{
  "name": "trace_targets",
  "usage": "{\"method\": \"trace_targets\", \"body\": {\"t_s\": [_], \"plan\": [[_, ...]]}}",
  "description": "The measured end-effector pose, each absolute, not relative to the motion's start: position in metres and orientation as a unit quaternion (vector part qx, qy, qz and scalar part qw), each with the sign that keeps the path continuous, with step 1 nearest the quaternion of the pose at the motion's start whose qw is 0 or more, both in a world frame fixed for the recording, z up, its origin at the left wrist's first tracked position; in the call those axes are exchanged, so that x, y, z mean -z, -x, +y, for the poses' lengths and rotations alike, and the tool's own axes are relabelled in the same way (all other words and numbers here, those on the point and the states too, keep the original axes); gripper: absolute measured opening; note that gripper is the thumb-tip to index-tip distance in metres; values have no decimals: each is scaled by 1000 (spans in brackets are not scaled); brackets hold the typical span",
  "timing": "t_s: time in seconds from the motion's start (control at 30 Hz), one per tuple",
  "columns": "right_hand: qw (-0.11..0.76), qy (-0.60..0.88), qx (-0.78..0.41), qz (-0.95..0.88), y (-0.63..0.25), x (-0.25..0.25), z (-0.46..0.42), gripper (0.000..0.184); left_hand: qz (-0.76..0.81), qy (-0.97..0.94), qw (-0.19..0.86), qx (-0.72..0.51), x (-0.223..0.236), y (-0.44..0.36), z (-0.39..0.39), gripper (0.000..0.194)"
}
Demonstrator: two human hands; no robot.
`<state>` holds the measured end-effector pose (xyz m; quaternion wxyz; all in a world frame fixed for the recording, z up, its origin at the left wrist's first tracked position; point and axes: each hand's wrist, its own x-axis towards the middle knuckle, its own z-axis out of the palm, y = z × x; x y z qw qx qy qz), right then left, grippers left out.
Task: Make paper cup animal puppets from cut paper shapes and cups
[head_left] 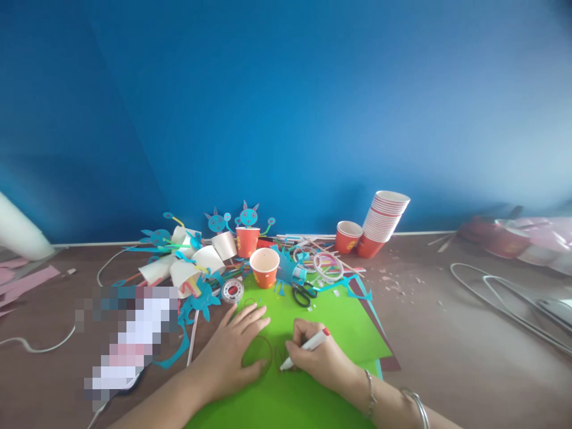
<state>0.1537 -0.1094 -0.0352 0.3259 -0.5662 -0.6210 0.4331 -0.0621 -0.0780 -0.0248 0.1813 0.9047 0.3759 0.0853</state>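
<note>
My right hand (319,354) grips a white marker (308,347) with a red end, its tip down on a sheet of green paper (348,325). Thin red lines show on the sheet near the tip, among them a round outline (271,351). Flat on the same paper lies my left hand (236,351), fingers spread around that outline. Beyond the hands stand a red and white paper cup (264,268) and a pair of dark scissors (302,295). A roll of tape (232,291) lies just past my left fingertips.
Blue paper animal figures on cups (248,217) and tipped white cups (208,260) crowd the back left. A tall cup stack (384,223) leans at the back right, near paper scraps (402,283). Cables (496,298) run along the right. A pixelated device (134,345) lies left.
</note>
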Motion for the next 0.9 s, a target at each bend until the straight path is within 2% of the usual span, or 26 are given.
{"method": "trace_targets", "body": {"t_s": [0.9], "plan": [[334, 592, -406, -610, -153, 31, -108, 20, 387, -900, 186, -67, 21, 61, -78, 61]]}}
